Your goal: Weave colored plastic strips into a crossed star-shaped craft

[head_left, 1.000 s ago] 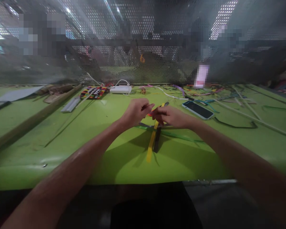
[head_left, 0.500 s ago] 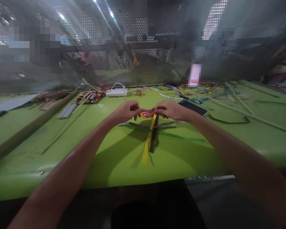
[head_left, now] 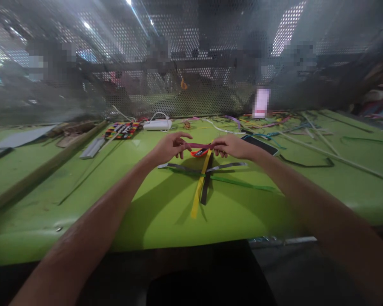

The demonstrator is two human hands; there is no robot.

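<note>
My left hand (head_left: 170, 145) and my right hand (head_left: 231, 146) each pinch one end of a short magenta strip (head_left: 200, 145), held stretched between them just above the green table (head_left: 83, 187). Under the strip lies something small and red-orange (head_left: 198, 152). A yellow strip (head_left: 199, 187) and a dark strip (head_left: 206, 187) run toward me from below the hands. A grey strip (head_left: 181, 167) and a green strip (head_left: 242, 183) cross them sideways.
A phone (head_left: 261, 144) lies just right of my right hand. Far left are a woven multicoloured mat (head_left: 123, 129), a white power adapter (head_left: 157, 124) and a long wooden bar (head_left: 41, 172). Loose coloured strips (head_left: 306, 136) litter the far right. A perforated metal screen (head_left: 194, 97) closes the back.
The hands were close together one second ago; they have moved apart, and the magenta strip is now drawn out straight between them. The left fingers have spread a little.
</note>
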